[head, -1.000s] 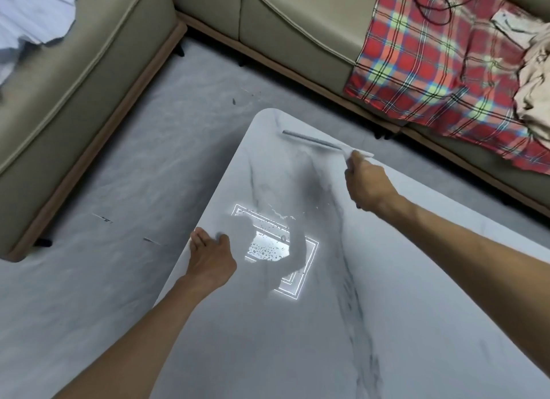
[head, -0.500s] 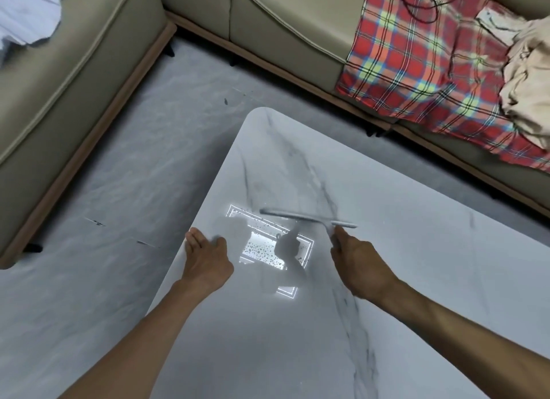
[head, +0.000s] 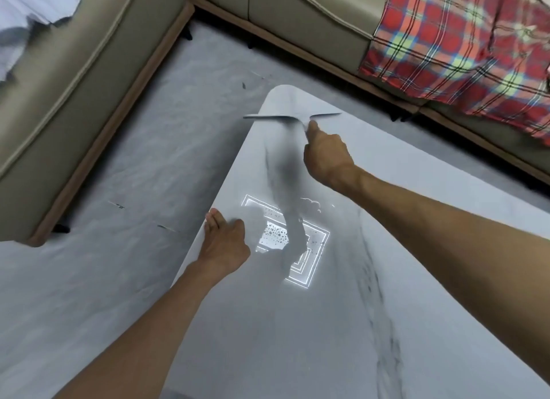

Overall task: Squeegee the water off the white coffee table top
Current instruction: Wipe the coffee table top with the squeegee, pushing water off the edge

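Note:
The white marble-veined coffee table top (head: 372, 324) fills the lower right of the view, its rounded far corner at the top. My right hand (head: 326, 157) grips the handle of a thin grey squeegee (head: 268, 117), whose blade lies across the far corner and overhangs the left edge. My left hand (head: 224, 239) rests on the table's left edge with the thumb on top. Water droplets (head: 275, 235) show in a bright reflected square of light between the hands.
A beige sofa (head: 74, 80) runs along the left and the back. A red plaid blanket (head: 464, 41) lies over the sofa at the upper right. Grey floor (head: 119, 249) lies between the table and the sofa.
My right hand has carried the squeegee from the middle of the table away from me to the far corner. My left hand stays on the left edge.

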### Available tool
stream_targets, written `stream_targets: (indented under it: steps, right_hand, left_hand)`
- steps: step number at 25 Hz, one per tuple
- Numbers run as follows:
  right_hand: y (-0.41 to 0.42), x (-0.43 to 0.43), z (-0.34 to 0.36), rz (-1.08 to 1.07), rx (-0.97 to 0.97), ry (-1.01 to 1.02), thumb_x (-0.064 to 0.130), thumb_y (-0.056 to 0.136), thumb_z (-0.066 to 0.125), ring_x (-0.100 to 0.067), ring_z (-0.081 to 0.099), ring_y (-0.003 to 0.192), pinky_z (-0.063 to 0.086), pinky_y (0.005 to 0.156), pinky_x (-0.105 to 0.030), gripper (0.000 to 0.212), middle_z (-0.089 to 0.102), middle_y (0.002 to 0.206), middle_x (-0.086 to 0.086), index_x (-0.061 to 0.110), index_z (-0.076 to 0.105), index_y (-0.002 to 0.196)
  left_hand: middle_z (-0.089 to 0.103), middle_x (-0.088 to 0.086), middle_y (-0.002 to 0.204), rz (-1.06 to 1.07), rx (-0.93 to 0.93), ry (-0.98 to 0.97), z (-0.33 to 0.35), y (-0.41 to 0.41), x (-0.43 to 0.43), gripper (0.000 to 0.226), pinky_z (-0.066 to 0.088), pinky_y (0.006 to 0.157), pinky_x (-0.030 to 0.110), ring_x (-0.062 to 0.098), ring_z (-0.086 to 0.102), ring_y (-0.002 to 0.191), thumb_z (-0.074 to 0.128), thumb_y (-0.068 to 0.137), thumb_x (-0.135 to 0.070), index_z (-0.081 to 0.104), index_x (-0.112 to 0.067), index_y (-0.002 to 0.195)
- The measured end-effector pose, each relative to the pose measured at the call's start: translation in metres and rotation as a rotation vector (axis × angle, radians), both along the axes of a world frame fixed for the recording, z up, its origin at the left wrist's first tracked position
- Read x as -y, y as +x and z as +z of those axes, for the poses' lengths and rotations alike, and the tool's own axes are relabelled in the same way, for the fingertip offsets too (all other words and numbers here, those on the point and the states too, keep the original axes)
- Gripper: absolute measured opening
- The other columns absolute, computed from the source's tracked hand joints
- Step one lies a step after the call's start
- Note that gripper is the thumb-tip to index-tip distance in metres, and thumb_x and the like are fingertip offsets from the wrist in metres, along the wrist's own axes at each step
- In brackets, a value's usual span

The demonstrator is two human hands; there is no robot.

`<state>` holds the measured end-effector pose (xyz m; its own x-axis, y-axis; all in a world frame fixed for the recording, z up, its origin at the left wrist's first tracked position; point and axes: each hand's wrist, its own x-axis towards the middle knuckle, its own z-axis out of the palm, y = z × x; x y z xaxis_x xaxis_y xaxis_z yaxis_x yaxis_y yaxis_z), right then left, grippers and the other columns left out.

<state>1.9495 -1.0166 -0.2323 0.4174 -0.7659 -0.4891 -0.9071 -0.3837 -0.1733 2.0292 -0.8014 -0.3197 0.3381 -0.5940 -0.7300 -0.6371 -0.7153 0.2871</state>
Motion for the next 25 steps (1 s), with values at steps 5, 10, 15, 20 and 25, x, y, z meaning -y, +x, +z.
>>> stream_targets:
  steps: [5, 10, 15, 20, 25]
  right_hand:
    - [-0.101, -0.066, 0.001, 0.242, -0.024, 0.073, 0.017, 0.096, 0.038, -0.038, 0.061, 0.090, 0.035, 0.065, -0.032, 0.064, 0.063, 0.103, -0.018, 0.032, 0.012, 0.152]
    - [-0.199, -0.102, 0.042, 0.312, -0.168, 0.155, 0.025, 0.098, 0.036, -0.034, 0.061, 0.084, 0.049, 0.070, -0.037, 0.062, 0.063, 0.096, -0.008, 0.038, 0.009, 0.152]
    - [-0.166, -0.073, 0.062, 0.192, -0.053, 0.113, 0.023, 0.098, 0.041, -0.043, 0.062, 0.093, 0.050, 0.078, -0.042, 0.054, 0.067, 0.104, -0.022, 0.027, 0.024, 0.149]
    - [-0.030, -0.008, 0.031, -0.112, 0.115, 0.079, 0.012, 0.096, 0.037, -0.043, 0.059, 0.092, 0.049, 0.073, -0.043, 0.028, 0.060, 0.115, -0.028, 0.006, 0.040, 0.123]
    - [0.014, -0.030, 0.003, -0.058, 0.071, 0.092, 0.008, 0.094, 0.036, -0.040, 0.058, 0.103, 0.045, 0.069, -0.037, 0.049, 0.055, 0.122, -0.025, 0.009, 0.029, 0.142]
  left_hand:
    - [0.012, 0.035, 0.148, -0.011, 0.031, -0.046, 0.004, -0.001, -0.010, 0.028, 0.017, 0.118, 0.043, 0.044, 0.008, 0.143, 0.044, 0.076, -0.001, 0.047, -0.007, 0.103]
    - [0.044, 0.014, 0.123, 0.029, 0.070, -0.246, 0.014, 0.007, -0.032, 0.023, 0.034, 0.101, 0.035, 0.031, 0.038, 0.125, 0.057, 0.073, -0.001, 0.048, -0.012, 0.091]
    - [0.060, 0.001, 0.079, 0.306, 0.150, -0.361, 0.029, 0.006, -0.055, 0.026, 0.044, 0.064, 0.033, 0.029, 0.060, 0.077, 0.065, 0.082, -0.012, 0.042, -0.022, 0.079]
    - [0.065, 0.006, 0.078, 0.385, 0.256, -0.359, 0.022, 0.009, -0.086, 0.013, 0.041, 0.061, 0.034, 0.035, 0.062, 0.077, 0.058, 0.090, -0.017, 0.045, -0.017, 0.088]
    - [0.062, 0.015, 0.106, 0.416, 0.235, -0.328, 0.005, 0.006, -0.102, 0.024, 0.039, 0.069, 0.034, 0.036, 0.059, 0.096, 0.055, 0.087, -0.009, 0.047, -0.010, 0.109]
